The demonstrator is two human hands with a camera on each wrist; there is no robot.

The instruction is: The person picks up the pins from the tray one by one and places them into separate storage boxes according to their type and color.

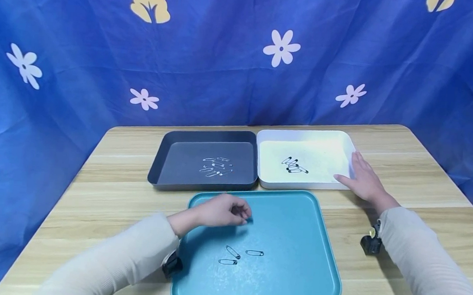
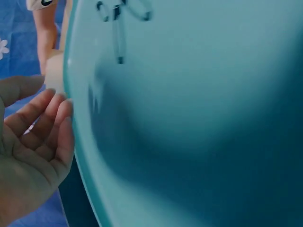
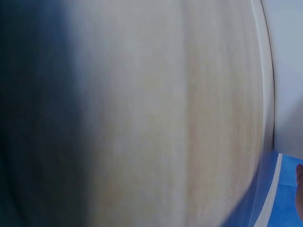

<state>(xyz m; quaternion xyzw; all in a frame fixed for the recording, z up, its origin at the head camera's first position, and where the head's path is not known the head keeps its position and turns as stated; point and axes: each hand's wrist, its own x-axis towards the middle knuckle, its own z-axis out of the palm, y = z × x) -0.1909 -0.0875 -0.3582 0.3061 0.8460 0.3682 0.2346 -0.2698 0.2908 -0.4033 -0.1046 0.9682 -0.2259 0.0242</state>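
Observation:
My left hand (image 1: 225,210) hovers over the upper left part of a teal tray (image 1: 280,280), its fingers loosely bent. The left wrist view shows the thumb apart from the fingertips of this hand (image 2: 38,137), with nothing visible held. Three dark safety pins (image 1: 233,252) lie on the teal tray, below that hand. At the right end of a white tray (image 1: 328,150), my right hand (image 1: 365,178) touches the rim with its fingers spread. Inside the white tray lies a small pile of several black safety pins (image 1: 295,165).
A dark grey tray (image 1: 185,162) stands left of the white one, touching or nearly so, with several silver safety pins (image 1: 217,165) in it. All the trays are on a wooden table (image 1: 104,183). Behind hangs a blue curtain (image 1: 210,62) with flowers.

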